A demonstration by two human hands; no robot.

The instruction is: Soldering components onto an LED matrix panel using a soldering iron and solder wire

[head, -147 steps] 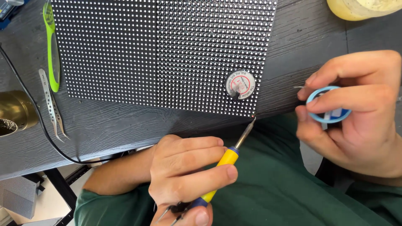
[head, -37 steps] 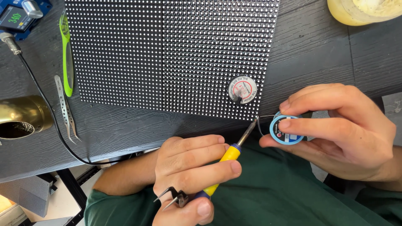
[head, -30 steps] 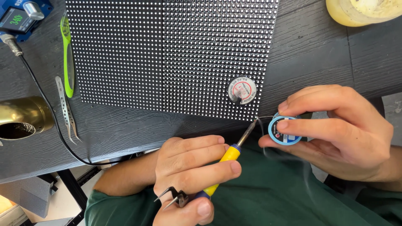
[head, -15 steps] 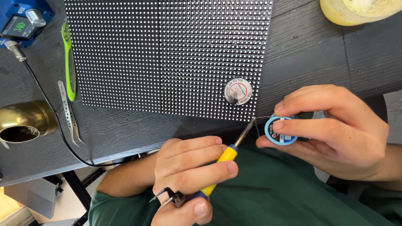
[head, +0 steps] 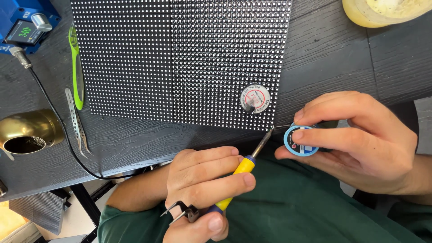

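From the head camera, the left hand [head: 204, 186] was curled shut around a soldering iron [head: 243, 168] with a yellow and blue grip, knuckles up, thumb pressed along the handle. The iron slanted up and to the right, its dark tip at the near edge of the counter [head: 324, 58]. A small black clip [head: 182, 212] stuck out below that hand's fingers.

The right hand [head: 360, 135] was pinched on a small blue-rimmed spool of solder wire [head: 300, 140], forefinger laid across its face and thumb under it. A thin strand ran from the spool to the iron's tip (the two seemed to meet there, just off the panel's corner).

Behind them lay a black dotted LED panel [head: 180, 58], with a small round tin [head: 255, 99] resting on its near right corner, close to the iron's tip. Left of the panel lay green tweezers [head: 76, 67] and steel tweezers [head: 74, 119]. A blue soldering station [head: 24, 24] sat at the far left, its black cable [head: 58, 130] crossing the counter past a brass holder [head: 29, 132]. A yellowish jar [head: 382, 11] stood at the far right.
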